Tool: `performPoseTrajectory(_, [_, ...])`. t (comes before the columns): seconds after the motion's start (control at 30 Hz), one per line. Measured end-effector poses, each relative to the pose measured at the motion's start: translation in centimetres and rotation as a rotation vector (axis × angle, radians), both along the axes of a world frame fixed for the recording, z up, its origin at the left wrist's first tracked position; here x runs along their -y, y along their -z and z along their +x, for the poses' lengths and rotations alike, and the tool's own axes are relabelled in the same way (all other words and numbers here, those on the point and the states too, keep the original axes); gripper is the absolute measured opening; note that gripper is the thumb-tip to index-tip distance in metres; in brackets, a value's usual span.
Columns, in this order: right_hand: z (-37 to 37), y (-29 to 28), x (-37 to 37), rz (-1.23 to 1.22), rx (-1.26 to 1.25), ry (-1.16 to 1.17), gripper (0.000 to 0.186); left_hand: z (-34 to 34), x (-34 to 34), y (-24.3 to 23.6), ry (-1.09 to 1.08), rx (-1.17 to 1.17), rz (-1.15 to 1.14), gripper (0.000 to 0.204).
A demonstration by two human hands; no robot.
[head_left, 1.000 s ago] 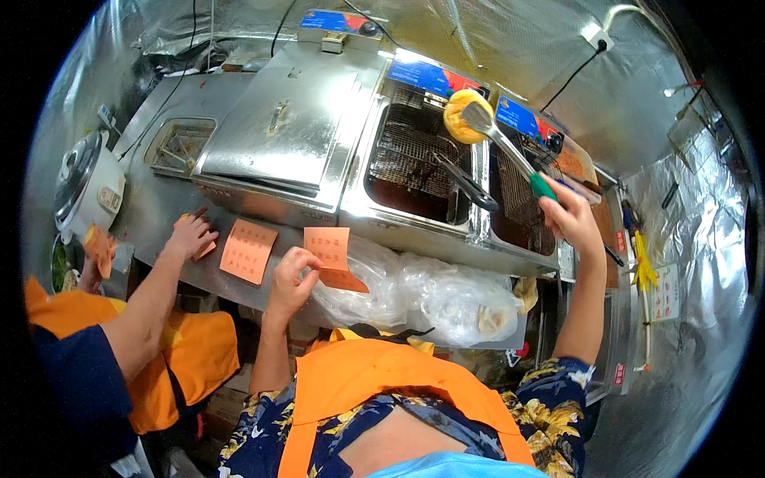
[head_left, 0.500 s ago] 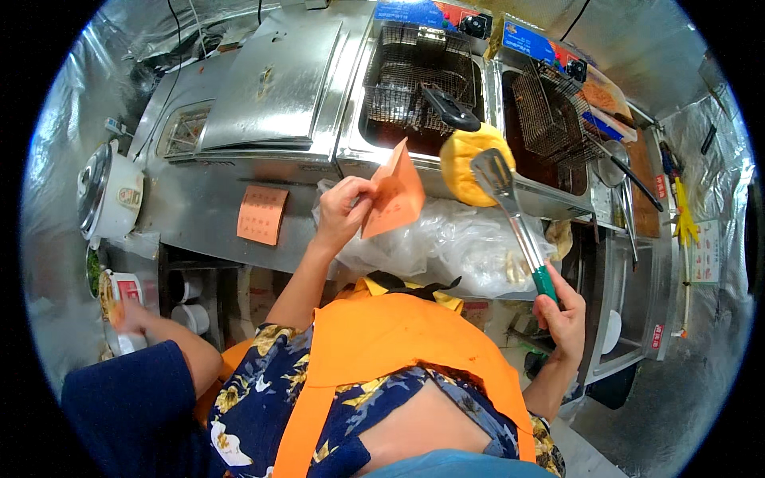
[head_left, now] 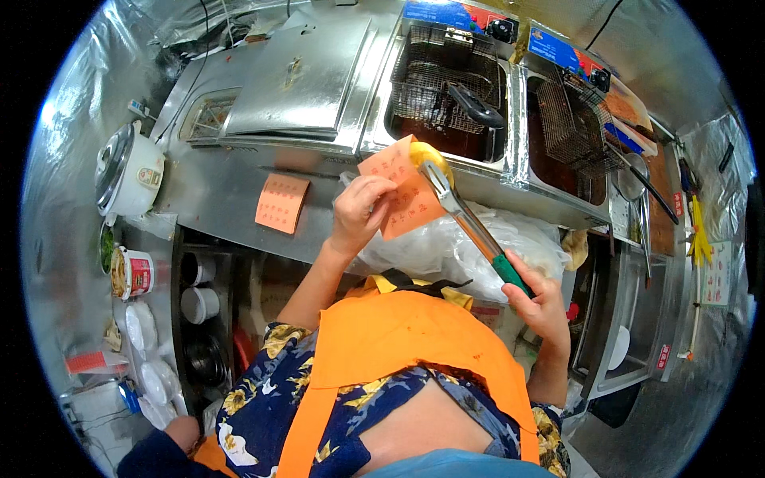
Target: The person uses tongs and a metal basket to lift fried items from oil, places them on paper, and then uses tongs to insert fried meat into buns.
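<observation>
My left hand (head_left: 358,215) pinches an orange paper bag (head_left: 414,209) with dark print by its left side, holding it above the steel counter. In my right hand (head_left: 543,301) are metal tongs (head_left: 470,227), gripped by their green handle. Their slotted tip reaches the bag's opening, next to a round golden-yellow bread-like piece (head_left: 433,156). Part of that piece is hidden behind the paper and the tongs, and I cannot tell how far inside it is. A stack of the same orange paper bags (head_left: 281,203) lies on the counter to the left.
Ahead are two fryers with dark oil, a left wire basket (head_left: 446,72) and a right wire basket (head_left: 570,119). Clear plastic bags (head_left: 510,239) lie along the counter's front. A white cooker (head_left: 131,171) stands left. Another person's arm (head_left: 182,434) shows lower left.
The tongs have carried the yellow piece leftward to the orange bag, whose upper flap now stands wider. The view has shifted slightly. The other person's arm has moved down from the white tub.
</observation>
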State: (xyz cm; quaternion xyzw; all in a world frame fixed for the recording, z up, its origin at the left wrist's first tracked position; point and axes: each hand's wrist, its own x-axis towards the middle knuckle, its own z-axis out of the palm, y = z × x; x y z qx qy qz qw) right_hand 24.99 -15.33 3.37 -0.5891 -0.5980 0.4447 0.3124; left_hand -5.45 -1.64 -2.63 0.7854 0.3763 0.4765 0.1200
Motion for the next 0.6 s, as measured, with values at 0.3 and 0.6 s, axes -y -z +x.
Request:
performPoseTrajectory(0.3, [-2.1,2.1,0.0,0.021,-0.052,-0.026,0.050,0.5,0.9,-1.8,-0.237,-0.356,0.055,0.092])
performPoseTrajectory(0.6, [-3.0,-0.5,0.5,0.110,0.106,-0.129,0.057,-0.4,-0.3,0.8,0.030,-0.005,-0.200,0.117])
